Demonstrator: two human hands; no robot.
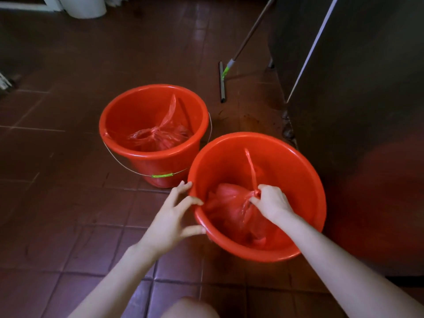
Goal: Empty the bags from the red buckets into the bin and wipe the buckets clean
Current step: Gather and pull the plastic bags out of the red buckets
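Head view, progress: early stage, by my reading. Both bags sit inside their buckets, nothing is emptied, and no wiping has begun; I see no cloth in the frame. The near bucket (291, 177) stands on the tiled floor (68, 203) right in front of me, close beside the steel cabinet (367, 111). My right hand (273, 203) reaches down into it and pinches the near bag (229, 216) at its knot (257, 193), fingers curled tight around the gathered plastic. My left hand (169, 223) is spread wide with its fingertips and thumb touching the rim on the left side, steadying it, not clenched. The far bucket (137, 111) stands just behind and to the left, the two rims nearly touching; its wire handle (161, 175) hangs down the front. The far bag (158, 136) lies untouched at the bottom. Remaining: lift out both bags, carry them to the bin, wipe both buckets. A white round container (85, 8) shows at the top edge, but I cannot tell whether it is the bin. Appearance of the near bag: thin translucent red plastic, crumpled, full and rounded below the knot, one long tail sticking up past my fingers. It looks soft and slack, contents not visible. A floor squeegee (222, 81) leans near the cabinet.
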